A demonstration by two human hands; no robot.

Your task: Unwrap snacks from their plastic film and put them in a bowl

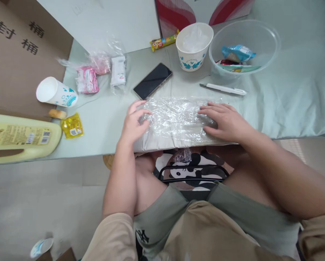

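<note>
A crinkled sheet of clear plastic film lies spread on the cloth at the table's near edge. On its left edge rests my left hand, fingers apart and pointing inward. My right hand lies over the right side of the film, its fingers stretched out and spread. Just beyond the film is a black smartphone, lying at a slant near my left fingertips. A white utility knife or pen-like tool lies beyond my right hand.
Behind stand a paper tub and a clear plastic bowl with snack packets. At left are a tipped paper cup, pink packets, a yellow packet and a large yellow bottle. Boxes line the back.
</note>
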